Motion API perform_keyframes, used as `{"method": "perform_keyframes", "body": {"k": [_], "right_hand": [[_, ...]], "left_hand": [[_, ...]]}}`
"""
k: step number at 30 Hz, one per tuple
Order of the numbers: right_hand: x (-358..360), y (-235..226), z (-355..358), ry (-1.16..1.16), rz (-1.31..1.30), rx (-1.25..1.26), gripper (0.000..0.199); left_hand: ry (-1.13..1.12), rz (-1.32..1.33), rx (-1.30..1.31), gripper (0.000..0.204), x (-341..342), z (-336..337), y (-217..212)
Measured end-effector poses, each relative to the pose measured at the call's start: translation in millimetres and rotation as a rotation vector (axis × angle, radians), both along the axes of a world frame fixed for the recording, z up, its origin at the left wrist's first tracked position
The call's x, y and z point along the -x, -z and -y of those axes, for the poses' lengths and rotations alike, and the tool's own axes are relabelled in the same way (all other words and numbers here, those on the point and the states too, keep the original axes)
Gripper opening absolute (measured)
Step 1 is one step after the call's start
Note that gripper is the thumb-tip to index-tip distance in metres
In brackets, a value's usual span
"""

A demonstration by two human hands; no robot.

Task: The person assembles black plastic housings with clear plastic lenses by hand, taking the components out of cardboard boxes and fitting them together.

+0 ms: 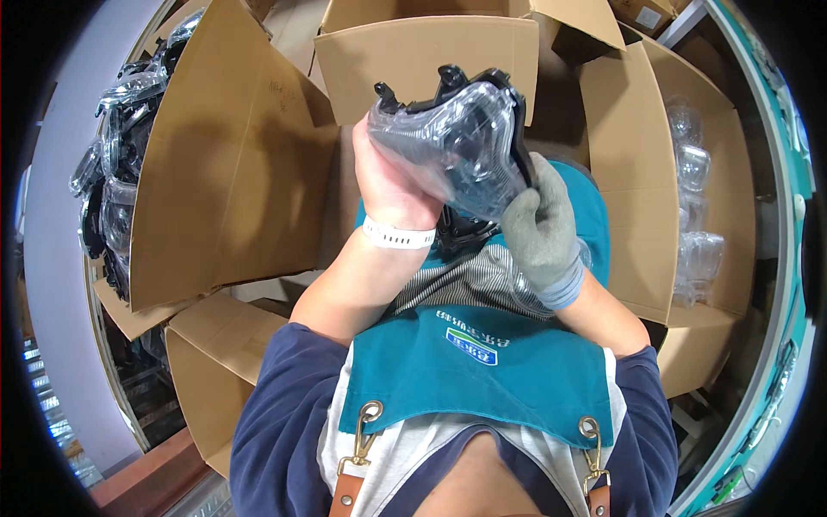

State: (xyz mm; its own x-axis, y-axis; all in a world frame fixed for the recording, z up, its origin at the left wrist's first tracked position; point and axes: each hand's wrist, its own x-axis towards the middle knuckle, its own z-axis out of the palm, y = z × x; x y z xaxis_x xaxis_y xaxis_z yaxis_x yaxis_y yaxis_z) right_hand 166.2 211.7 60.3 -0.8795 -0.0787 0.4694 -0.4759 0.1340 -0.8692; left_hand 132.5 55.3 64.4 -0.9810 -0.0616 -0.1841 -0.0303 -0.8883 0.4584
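Note:
In front of my chest, both hands hold up a headlight (pixel 469 142) with a clear lens and a black housing with tabs along its far edge. My bare left hand (pixel 392 177), a white band at its wrist, supports it from the left and underneath; the headlight hides some of its fingers. On the right, my right hand (pixel 543 220) in a grey glove grips the rim, with the thumb against the lens. Below, a black part (pixel 465 231) rests on my lap, mostly covered. A clear plastic piece (pixel 527 289) shows beside my right wrist.
An open carton (pixel 228 164) stands at the left, with several black-and-clear headlights (pixel 116 172) beyond its flap. The right carton (pixel 633 172) holds several clear lens covers (pixel 698 233). Another open carton (pixel 422 60) stands ahead. A lower carton (pixel 207 370) sits near my left elbow.

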Motion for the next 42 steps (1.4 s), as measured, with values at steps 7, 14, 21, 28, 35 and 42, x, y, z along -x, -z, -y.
{"method": "perform_keyframes", "body": {"k": [7,14,21,28,35,42], "right_hand": [[4,1,-3,-0.195,-0.200,-0.036,0.015],[1,-45,-5,-0.220,0.376,0.353,0.020],[0,-24,-10,-0.280,0.369,0.307,0.014],[3,-17,-18,-0.391,0.210,0.159,0.025],[-22,-1,-66,-0.119,-0.042,-1.018,0.075],[-47,50,-91,-0.185,0.152,-1.204,0.093]], "left_hand": [[0.006,-0.011,-0.065,0.053,-7,4,11],[-0.180,-0.036,0.154,0.042,-13,18,8],[-0.280,-0.186,0.498,0.044,-19,2,21],[-0.352,-0.334,0.728,0.045,-25,27,14],[-0.690,-0.457,1.194,0.052,-41,145,-74],[-1.014,-0.403,0.960,0.036,26,363,-220]]}}
